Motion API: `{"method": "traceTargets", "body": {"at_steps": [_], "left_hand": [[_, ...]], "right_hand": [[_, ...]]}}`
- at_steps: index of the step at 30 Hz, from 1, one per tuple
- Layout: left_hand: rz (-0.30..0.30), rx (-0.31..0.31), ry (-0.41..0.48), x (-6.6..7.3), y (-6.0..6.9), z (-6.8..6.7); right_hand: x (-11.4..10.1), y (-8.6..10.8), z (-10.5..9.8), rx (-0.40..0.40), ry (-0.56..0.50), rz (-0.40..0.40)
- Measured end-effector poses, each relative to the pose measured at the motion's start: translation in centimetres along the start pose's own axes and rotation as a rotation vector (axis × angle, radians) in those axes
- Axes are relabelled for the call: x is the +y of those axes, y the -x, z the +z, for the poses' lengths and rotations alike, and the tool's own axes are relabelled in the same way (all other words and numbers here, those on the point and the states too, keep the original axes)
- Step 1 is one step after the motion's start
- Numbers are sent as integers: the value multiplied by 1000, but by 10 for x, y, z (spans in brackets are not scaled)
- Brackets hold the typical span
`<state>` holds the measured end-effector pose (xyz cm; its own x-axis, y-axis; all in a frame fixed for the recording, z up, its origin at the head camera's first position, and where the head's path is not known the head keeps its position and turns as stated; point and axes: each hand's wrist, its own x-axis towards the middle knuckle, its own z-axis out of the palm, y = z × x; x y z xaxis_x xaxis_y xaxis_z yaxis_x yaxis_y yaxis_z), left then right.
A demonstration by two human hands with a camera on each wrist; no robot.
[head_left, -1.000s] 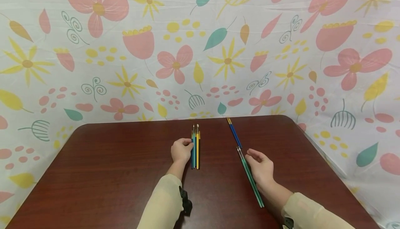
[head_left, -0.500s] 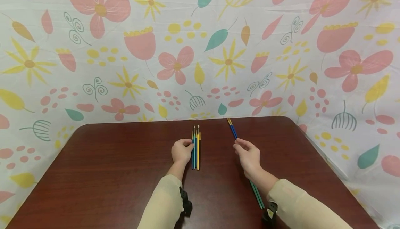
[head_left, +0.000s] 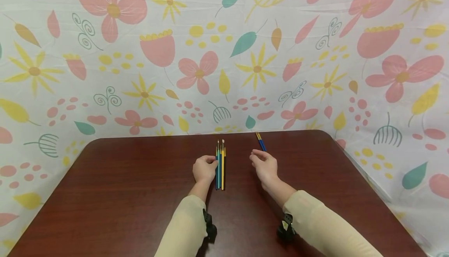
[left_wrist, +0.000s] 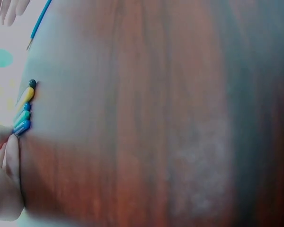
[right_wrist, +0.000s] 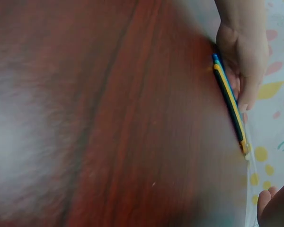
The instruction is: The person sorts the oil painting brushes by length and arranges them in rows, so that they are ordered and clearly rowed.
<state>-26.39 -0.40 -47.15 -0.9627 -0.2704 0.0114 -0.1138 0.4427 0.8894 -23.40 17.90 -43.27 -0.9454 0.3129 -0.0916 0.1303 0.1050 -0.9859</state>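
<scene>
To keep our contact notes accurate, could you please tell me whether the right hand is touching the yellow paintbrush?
Apart: the head view shows bare tabletop between the right hand and the yellow paintbrush.

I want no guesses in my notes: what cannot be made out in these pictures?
Head view: lower ends of the blue paintbrushes, hidden by the right hand.
Left wrist view: rest of the right hand and a blue paintbrush, cut off by the top edge.
Right wrist view: bristle shapes of the grouped paintbrushes, too small.
</scene>
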Motion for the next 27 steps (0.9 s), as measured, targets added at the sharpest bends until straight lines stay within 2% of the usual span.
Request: {"method": "traceTargets", "body": {"at_steps": [10,16,22,27], "left_hand": [[-23,-9,-9,5,2,-2],[-26,-14,-3,7,2,-3],[-35,-25,7,6,2,-4],[-37,-29,21,6,0,-5]], "right_hand": [[0,-9,18,-23,27,-8],[-2,-15,29,-38,90,-6],[-3,-24,37,-93,139,-14],[-7,-36,45,-92,170,-33]]}}
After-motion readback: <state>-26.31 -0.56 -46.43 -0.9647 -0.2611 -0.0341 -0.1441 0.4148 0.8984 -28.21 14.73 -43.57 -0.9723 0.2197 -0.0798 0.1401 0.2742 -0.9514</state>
